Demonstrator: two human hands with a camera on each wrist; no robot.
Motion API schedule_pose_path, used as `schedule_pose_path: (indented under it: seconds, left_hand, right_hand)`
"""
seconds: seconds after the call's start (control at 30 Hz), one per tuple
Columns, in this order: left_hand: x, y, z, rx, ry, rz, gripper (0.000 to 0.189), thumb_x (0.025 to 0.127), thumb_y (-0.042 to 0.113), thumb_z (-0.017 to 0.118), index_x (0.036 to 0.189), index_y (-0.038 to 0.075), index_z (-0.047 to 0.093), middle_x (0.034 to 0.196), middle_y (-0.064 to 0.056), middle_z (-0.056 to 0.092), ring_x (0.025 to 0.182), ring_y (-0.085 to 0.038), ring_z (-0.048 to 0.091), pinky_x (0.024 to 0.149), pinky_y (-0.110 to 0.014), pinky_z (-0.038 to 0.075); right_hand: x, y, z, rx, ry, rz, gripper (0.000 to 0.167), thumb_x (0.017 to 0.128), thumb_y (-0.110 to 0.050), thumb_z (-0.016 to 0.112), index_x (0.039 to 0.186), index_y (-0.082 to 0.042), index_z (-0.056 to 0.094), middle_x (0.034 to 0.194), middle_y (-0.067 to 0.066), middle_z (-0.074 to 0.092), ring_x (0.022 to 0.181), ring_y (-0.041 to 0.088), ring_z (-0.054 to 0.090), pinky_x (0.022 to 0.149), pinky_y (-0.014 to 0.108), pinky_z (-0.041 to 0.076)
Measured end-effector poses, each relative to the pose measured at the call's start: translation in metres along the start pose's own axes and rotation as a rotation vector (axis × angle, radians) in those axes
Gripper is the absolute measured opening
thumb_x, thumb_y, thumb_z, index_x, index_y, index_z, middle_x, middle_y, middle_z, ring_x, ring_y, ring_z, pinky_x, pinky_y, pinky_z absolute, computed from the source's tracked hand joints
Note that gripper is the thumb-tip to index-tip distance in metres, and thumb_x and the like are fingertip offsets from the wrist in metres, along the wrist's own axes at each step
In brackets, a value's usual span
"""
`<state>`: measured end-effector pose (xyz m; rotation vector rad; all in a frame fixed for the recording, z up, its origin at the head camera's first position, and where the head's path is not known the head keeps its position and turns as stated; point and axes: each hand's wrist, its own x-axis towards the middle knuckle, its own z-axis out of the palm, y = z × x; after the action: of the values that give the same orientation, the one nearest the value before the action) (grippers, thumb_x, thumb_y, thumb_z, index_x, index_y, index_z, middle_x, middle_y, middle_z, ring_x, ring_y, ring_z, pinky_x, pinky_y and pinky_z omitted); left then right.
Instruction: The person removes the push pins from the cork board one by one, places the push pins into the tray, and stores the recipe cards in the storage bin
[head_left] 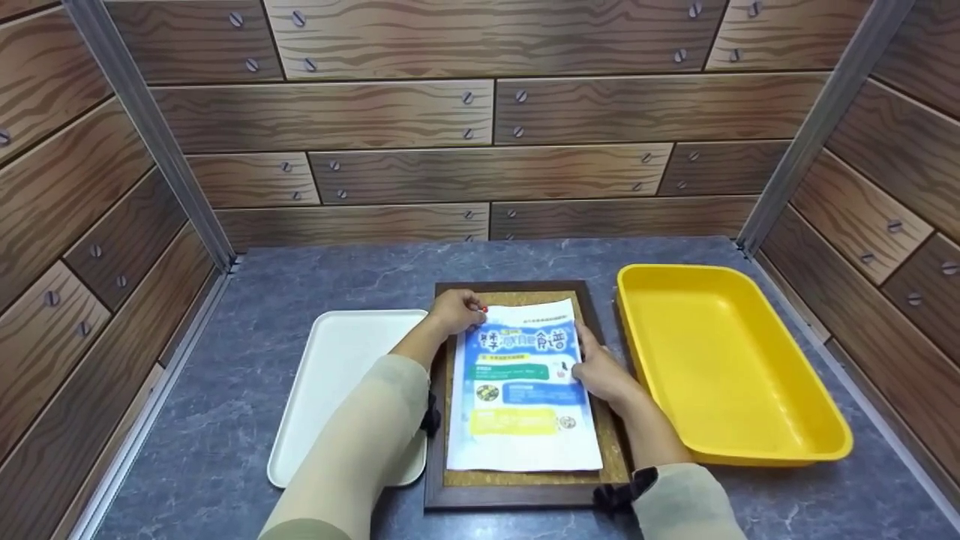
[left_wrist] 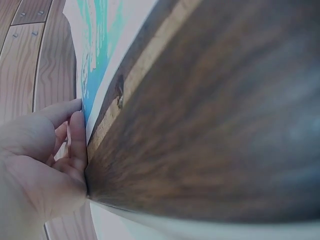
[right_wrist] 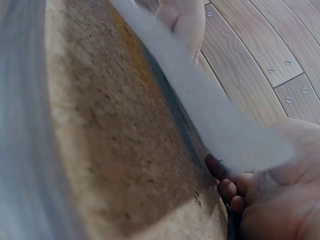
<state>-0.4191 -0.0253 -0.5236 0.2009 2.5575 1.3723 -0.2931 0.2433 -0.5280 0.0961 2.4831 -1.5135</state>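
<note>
A printed paper sheet (head_left: 525, 450) with blue, green and yellow blocks lies over a cork board (head_left: 480, 478) in a dark wooden frame (head_left: 517, 496). At the sheet's top left corner my left hand (head_left: 454, 313) pinches a red push pin (head_left: 484, 309), fingertips curled close to the board. In the left wrist view the fingers (left_wrist: 77, 132) meet the sheet's edge. My right hand (head_left: 604, 373) grips the sheet's right edge, thumb on top. The right wrist view shows the sheet (right_wrist: 220, 125) bowed up from the cork there, other fingers curled low beside the board.
To the left, partly behind my left forearm, lies a white tray (head_left: 341, 352). A deep yellow tub (head_left: 720, 360) stands close to the board's right side. Wood-patterned walls (head_left: 420, 112) enclose the dark grey marbled tabletop (head_left: 225, 360) at the back and sides.
</note>
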Motion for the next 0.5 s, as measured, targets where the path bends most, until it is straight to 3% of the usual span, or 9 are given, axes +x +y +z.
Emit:
schedule_pose_path:
  seconds: [0.07,0.2,0.5]
  left_hand:
    - [-0.0006,-0.0014,-0.0001,-0.002,-0.002,-0.009,0.014,0.099,0.006,0.077,0.112,0.004,0.077,0.09,0.005,0.062,0.075,-0.007,0.062,0.065,-0.018,0.052]
    - [-0.0026,-0.0014,-0.0008,-0.007,-0.014,-0.017,0.014,0.1,0.007,0.077,0.114,0.005,0.078,0.091,0.005,0.061,0.076,-0.007,0.063,0.068,-0.019,0.056]
    - [-0.0052,0.0043,-0.0005,0.006,0.006,-0.013,0.013,0.101,0.008,0.076,0.113,0.004,0.078,0.086,0.006,0.059,0.074,-0.008,0.063,0.063,-0.018,0.05]
  right_hand:
    - [-0.0001,0.0015,0.0006,0.007,-0.002,-0.009,0.099,0.09,0.011,0.049,0.175,-0.011,0.005,0.17,0.027,0.037,0.13,0.037,0.056,0.105,0.037,0.049]
    - [0.0002,0.0031,0.001,0.016,0.0,-0.032,0.103,0.084,0.016,0.048,0.175,-0.008,0.006,0.172,0.028,0.034,0.14,0.038,0.046,0.117,0.044,0.041]
    - [0.0004,0.0002,-0.0011,0.005,0.006,-0.015,0.101,0.088,0.013,0.049,0.176,-0.011,0.005,0.175,0.027,0.029,0.148,0.041,0.038,0.124,0.052,0.035]
